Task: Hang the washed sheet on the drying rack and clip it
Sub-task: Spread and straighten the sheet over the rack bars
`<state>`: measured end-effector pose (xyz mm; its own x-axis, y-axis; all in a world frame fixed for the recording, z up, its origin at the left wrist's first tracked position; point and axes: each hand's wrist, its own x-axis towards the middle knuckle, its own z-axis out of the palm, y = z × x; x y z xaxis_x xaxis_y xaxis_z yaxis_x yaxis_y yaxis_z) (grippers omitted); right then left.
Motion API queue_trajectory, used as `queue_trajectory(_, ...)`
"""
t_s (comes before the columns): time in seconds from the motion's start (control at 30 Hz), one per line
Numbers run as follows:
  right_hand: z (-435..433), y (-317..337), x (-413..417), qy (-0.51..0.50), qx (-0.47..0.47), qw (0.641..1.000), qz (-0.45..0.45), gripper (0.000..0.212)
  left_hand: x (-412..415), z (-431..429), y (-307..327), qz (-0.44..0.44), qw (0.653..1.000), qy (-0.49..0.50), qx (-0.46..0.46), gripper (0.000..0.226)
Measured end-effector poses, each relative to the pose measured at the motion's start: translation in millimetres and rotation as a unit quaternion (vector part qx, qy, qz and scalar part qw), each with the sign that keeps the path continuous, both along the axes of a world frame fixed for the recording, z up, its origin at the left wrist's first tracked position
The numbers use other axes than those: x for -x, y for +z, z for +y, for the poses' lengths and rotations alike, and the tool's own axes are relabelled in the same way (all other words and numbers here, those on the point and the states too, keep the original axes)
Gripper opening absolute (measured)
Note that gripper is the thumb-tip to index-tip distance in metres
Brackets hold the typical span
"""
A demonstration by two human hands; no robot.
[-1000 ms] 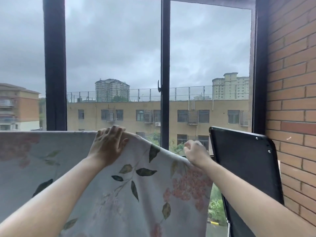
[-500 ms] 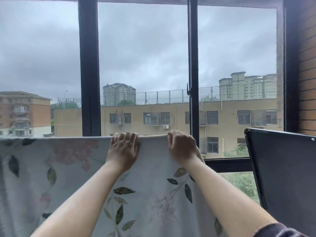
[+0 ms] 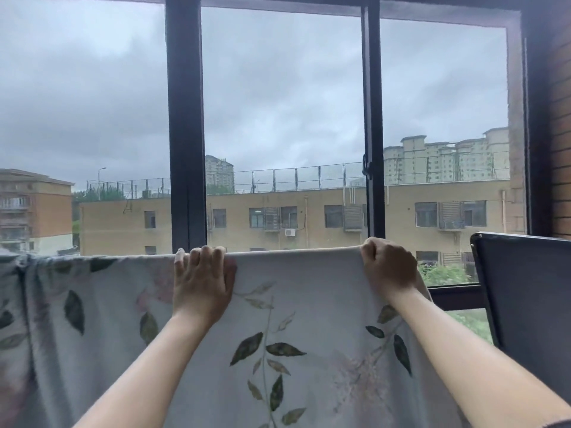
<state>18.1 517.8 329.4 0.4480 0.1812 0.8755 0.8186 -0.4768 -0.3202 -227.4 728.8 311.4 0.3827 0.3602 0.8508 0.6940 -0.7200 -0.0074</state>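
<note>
A pale sheet (image 3: 296,310) printed with green leaves and faded pink flowers hangs over a horizontal bar that it hides, filling the lower part of the head view. My left hand (image 3: 202,282) lies on the sheet's top fold, fingers curled over the edge. My right hand (image 3: 387,267) is closed in a fist on the top fold near the sheet's right end. The fabric between my hands is pulled flat and straight. To the far left the sheet is bunched in folds. No clip is in sight.
A dark-framed window (image 3: 187,149) stands right behind the sheet, with buildings outside. A dark flat panel (image 3: 525,288) leans at the right, close to my right forearm. A brick wall (image 3: 560,134) closes off the right side.
My right hand has slid right along the top fold, away from my left hand, and the fabric between them is now stretched flat. The view has shifted left and upward.
</note>
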Motion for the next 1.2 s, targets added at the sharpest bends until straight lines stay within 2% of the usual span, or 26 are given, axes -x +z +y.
queue_trajectory(0.13,11.9,-6.1,-4.7,-0.018,-0.036,0.996,-0.074,0.043,-3.4,3.5,0.7,0.007,1.0,0.002,0.002,0.045)
queue_trajectory(0.27,33.6,-3.8,10.3,-0.013,-0.004,0.977,-0.214,0.036,-5.0,7.2,-0.6,-0.007,0.999,0.0,-0.034,0.035)
queue_trajectory(0.33,55.5,0.5,29.4,0.002,0.007,0.969,-0.245,0.036,-6.2,8.5,-0.5,-0.018,0.999,-0.005,-0.05,0.034)
queue_trajectory(0.47,89.4,1.0,60.1,0.001,0.021,0.97,-0.241,0.036,-4.8,15.8,1.4,-0.035,0.995,-0.035,-0.084,0.038)
queue_trajectory(0.67,91.6,-2.4,55.6,-0.017,-0.005,0.974,-0.224,0.036,13.7,51.8,8.7,-0.07,0.987,-0.078,-0.122,0.049)
queue_trajectory(0.97,92.8,-3.0,62.4,-0.042,-0.008,0.974,-0.221,0.038,71.7,108.5,6.4,-0.116,0.983,-0.031,-0.135,0.045)
queue_trajectory(1.1,110.7,-2.0,87.5,-0.027,-0.015,0.976,-0.217,0.04,72.7,109.8,11.5,-0.105,0.986,-0.046,-0.123,0.048)
queue_trajectory(1.2,157.5,-0.2,136.2,0.006,-0.013,0.976,-0.217,0.041,68.8,108.4,14.8,-0.081,0.986,-0.065,-0.129,0.049)
